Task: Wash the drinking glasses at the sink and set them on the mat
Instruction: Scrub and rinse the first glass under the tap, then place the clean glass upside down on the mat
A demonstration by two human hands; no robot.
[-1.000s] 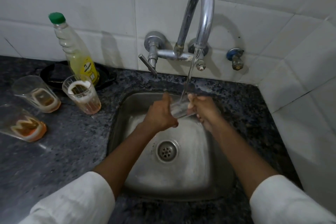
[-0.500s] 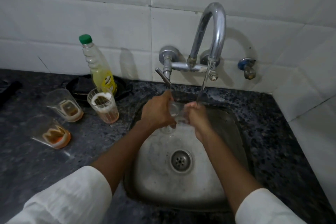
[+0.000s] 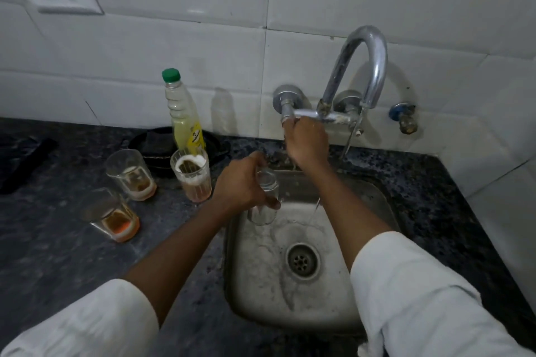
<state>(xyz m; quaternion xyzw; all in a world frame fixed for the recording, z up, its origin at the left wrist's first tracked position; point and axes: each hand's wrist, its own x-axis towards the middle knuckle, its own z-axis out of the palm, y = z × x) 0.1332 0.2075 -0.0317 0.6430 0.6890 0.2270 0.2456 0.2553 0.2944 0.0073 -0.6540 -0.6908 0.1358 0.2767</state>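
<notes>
**A:** Your left hand point(image 3: 242, 182) has its grip wrapped round the clear glass point(image 3: 263, 200), fingers curled over the top and thumb low on the side. You hold it over the left part of the sink point(image 3: 374, 197), off to the side of the water stream point(image 3: 349, 142), so I judge the rinse on this one is done or nearly so.

**B:** And your right hand point(image 3: 307, 142) is up at the tap lever point(image 3: 285, 117), under the left valve of the faucet point(image 3: 362, 66). The fingers curl toward it, but the hand covers the lever, so I cannot tell whether your grip is really closed on it. Shutting the water off looks the likely reason.

**A:** Three dirty glasses wait on the worktop point(image 3: 58, 255): the foamy glass point(image 3: 191, 177) nearest the sink, the middle glass point(image 3: 132, 175), and the orange-bottomed glass point(image 3: 111, 216) closest to you. The soap bottle point(image 3: 184, 116) stands just behind the foamy one, within reach.

**B:** Hard to make out: which way up your held glass is, since it is clear against wet steel. The dark dish point(image 3: 162, 142) behind the bottle holds something I cannot identify. I see no mat for certain; a dark strip point(image 3: 26, 165) lies far left, too dim to name.
</notes>
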